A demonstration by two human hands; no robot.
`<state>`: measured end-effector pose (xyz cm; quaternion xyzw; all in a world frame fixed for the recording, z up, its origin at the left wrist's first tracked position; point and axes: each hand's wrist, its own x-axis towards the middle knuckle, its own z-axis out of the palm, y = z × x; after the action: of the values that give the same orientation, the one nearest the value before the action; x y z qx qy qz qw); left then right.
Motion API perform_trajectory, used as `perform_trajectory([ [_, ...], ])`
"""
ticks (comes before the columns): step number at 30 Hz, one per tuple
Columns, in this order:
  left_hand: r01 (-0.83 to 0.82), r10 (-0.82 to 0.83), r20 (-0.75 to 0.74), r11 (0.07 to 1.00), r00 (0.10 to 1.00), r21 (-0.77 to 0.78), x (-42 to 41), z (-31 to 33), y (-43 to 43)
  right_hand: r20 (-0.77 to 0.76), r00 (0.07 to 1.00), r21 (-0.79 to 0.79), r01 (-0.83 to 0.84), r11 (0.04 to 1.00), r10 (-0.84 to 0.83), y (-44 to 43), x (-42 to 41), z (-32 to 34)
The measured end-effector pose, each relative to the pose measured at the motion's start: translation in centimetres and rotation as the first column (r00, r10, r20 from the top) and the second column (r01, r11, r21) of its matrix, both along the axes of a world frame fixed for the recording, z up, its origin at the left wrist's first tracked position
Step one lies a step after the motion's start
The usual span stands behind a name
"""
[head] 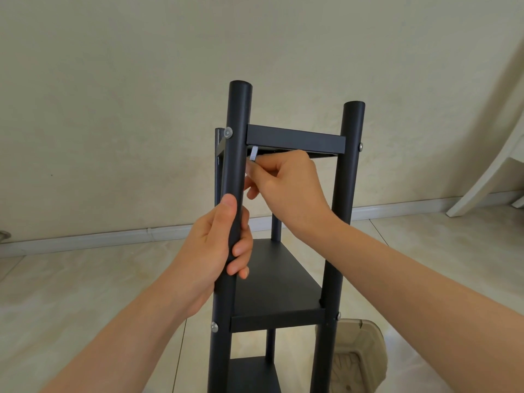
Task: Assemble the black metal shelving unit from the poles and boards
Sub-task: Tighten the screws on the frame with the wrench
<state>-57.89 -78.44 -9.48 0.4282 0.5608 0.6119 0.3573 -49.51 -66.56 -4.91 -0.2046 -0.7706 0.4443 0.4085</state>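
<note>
The black shelving unit stands upright before me, with a near left pole [236,165] and a near right pole [344,194]. A top board [295,140] sits between them near their tops, a middle board [278,282] lies lower, and a third board [252,375] shows at the bottom edge. My left hand [215,256] grips the near left pole below the top board. My right hand [286,188] reaches between the poles and pinches a small silver tool [253,153] just under the top board's left corner. Silver screw heads [228,133] show on the poles at the boards.
A pale wall and white baseboard [113,236] run behind the unit over a beige tiled floor. A white chair leg [493,171] leans in at the right. A tan plastic stool or bin [357,361] stands on the floor by the unit's right foot.
</note>
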Motion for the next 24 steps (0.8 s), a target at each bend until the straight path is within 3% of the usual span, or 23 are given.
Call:
perform_trajectory([
  [13,0.006,-0.006,0.001,1.0,1.0,0.0,-0.4,0.0,0.2,-0.132,0.987,0.088,0.105,0.991,-0.093,0.2,-2.5,-0.9],
  [19,-0.014,0.014,0.008,1.0,1.0,-0.004,-0.9,0.2,0.0,-0.066,0.993,0.124,0.106,0.987,-0.098,0.0,-2.7,-0.9],
  [24,-0.026,0.026,0.007,1.0,1.0,-0.015,-1.1,0.2,-0.2,0.077,0.995,0.147,0.055,0.988,-0.067,-0.3,-2.2,-0.8],
])
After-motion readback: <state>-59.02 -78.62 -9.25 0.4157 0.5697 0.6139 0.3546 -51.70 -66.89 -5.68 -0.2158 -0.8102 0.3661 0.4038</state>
